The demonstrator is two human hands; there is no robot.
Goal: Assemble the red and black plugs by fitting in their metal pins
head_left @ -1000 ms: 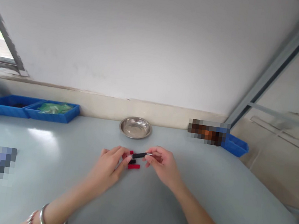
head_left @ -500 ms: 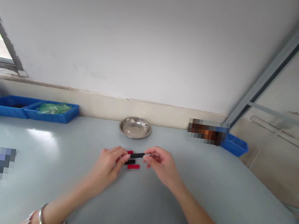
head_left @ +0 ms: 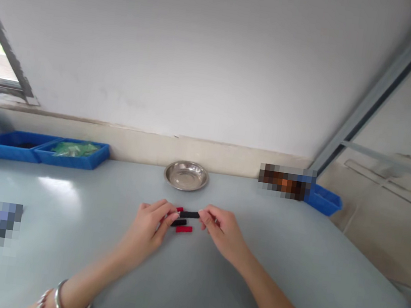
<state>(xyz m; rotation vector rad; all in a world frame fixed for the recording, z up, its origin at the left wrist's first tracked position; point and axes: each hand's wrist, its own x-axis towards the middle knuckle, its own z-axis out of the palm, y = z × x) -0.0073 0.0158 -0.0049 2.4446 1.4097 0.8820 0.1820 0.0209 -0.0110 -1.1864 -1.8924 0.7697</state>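
Note:
A thin black stick-like piece (head_left: pixel 190 214) is held level between my two hands above the table. The fingertips of my left hand (head_left: pixel 154 220) pinch its left end. My right hand (head_left: pixel 220 225) grips the right end between thumb and fingers, which hide its tip. Just below it lies another black piece (head_left: pixel 179 223), partly covered by my left fingers. A red piece (head_left: pixel 184 229) rests nearest to me, and part of a second red piece (head_left: pixel 180 209) shows behind the held one.
A round metal dish (head_left: pixel 186 176) stands beyond my hands near the wall. Two blue trays (head_left: pixel 70 161) sit at the back left, one with green plastic bags (head_left: pixel 75 149). Another blue tray (head_left: pixel 323 200) stands at the back right beside a blurred-out object. A pixelated item lies at the left.
My right fingers have closed further over the right end of the black piece, and the silvery tip seen there before is now hidden. My left hand has hardly moved.

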